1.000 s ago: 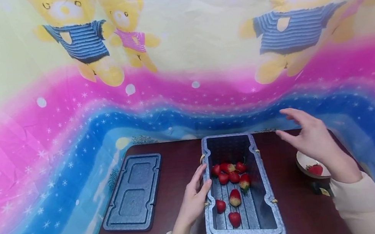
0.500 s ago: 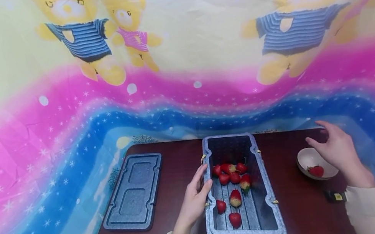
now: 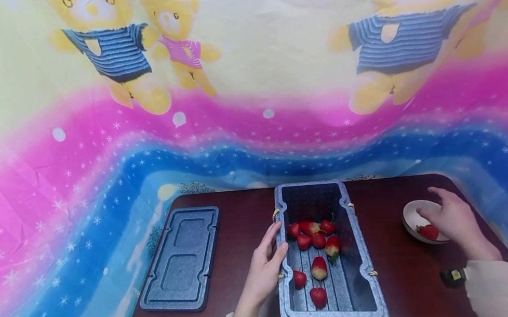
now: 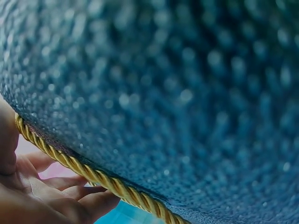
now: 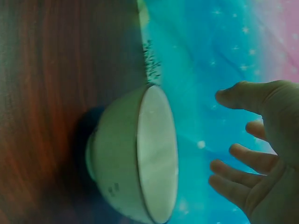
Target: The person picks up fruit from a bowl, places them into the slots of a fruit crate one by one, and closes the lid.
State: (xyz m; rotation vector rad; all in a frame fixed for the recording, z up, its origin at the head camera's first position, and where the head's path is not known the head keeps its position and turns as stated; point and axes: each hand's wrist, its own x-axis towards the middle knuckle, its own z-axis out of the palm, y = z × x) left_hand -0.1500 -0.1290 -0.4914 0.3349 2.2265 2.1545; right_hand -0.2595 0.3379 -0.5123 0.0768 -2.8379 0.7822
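Observation:
My left hand (image 3: 263, 272) rests against the left side of a grey foam box (image 3: 376, 291), fingers straight along its rim. In the left wrist view the gold twisted cord (image 4: 100, 178) on the box runs across the fingers (image 4: 70, 191). Several red strawberries (image 3: 319, 268) lie on the slatted floor of the box. Over at the right, my right hand (image 3: 460, 221) hovers above a white bowl (image 3: 411, 210), thumb and fingers spread apart and holding nothing. One strawberry (image 3: 427, 232) lies in the bowl. The right wrist view shows the bowl (image 5: 117, 158) from the side, with the fingers apart from its rim.
The grey lid (image 3: 182, 261) of matching foam lies flat on the dark wooden table (image 3: 237, 218), left of the box. A printed cloth (image 3: 235, 77) with teddy bears hangs behind and around the table.
My right hand has moved from beside the box rightward and down to the bowl. The left hand has stayed on the box's side.

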